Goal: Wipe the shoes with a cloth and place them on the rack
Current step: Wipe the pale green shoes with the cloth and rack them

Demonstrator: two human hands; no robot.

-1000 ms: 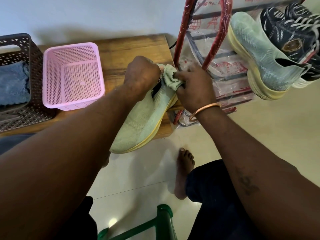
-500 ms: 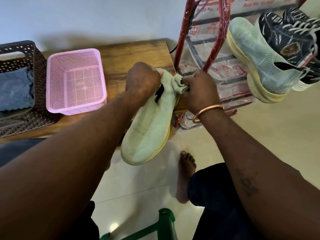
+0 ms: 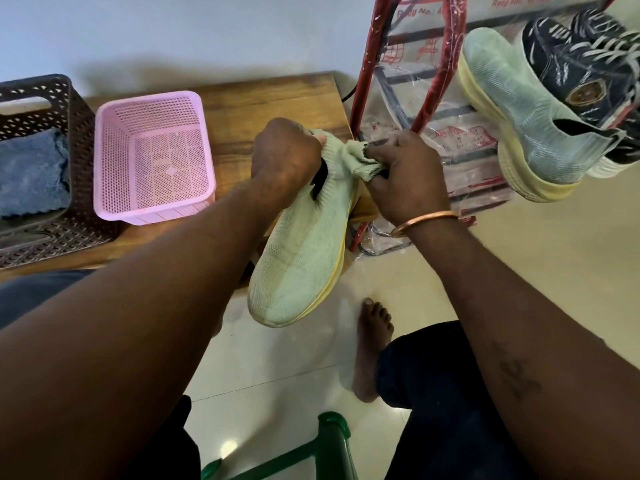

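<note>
Left hand (image 3: 285, 157) gripped the green shoe (image 3: 304, 251) at its collar, toe hanging over the floor, right hand (image 3: 405, 178) pinched a bunched cloth (image 3: 358, 157) against the heel, fingertips hidden, rack (image 3: 436, 67) cropped above.

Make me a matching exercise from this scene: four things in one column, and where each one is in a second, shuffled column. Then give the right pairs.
Things
1. blue cloth
2. pale green cloth
3. pale green shoe
4. dark striped shoe

Places
A. pinched in the right hand
B. on the rack
C. inside the dark basket
D. gripped at the collar by the left hand

Pairs: 1-C, 2-A, 3-D, 4-B
</note>
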